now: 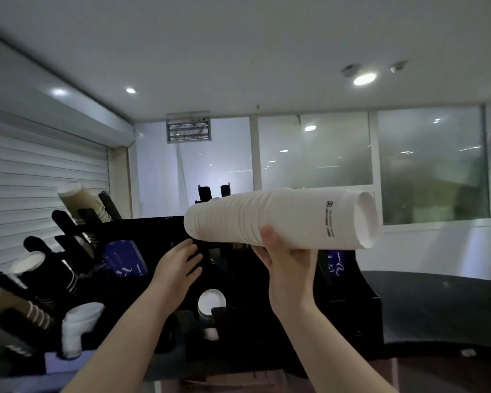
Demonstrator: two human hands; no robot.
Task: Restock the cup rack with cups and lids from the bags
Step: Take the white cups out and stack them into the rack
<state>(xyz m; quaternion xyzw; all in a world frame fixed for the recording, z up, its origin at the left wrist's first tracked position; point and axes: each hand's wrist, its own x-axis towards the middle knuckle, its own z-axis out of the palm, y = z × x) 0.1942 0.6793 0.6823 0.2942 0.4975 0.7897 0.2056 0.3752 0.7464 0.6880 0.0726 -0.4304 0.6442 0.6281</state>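
Right of centre in the frame, raised above the cup rack [295, 296]: stack of white cups [304, 219], gripped from below by the right hand [288, 258], fingers and thumb curled round the middle of the stack. Lying almost level, long axis running left to right, the ringed end at frame centre a little lower and over the rack, the end with black print toward the right edge. Cannot tell whether that right end is mouth or base.

Just left of it and lower, the left hand [177, 265], fingers straight and loosely spread, holding nothing, up against the dark front of the rack; contact unclear.

Black rack across the lower half, slots slanting up to the left. Holding: brown cups [81, 202] in an upper-left slot, blue cups [125, 258] beside the left hand, a white cup [78, 321] at lower left, another white cup [211, 303] in a round opening at lower centre.

Further out: dark counter [442, 302] at lower right, white shutter [40, 171] at left, frosted windows [431, 163] behind.
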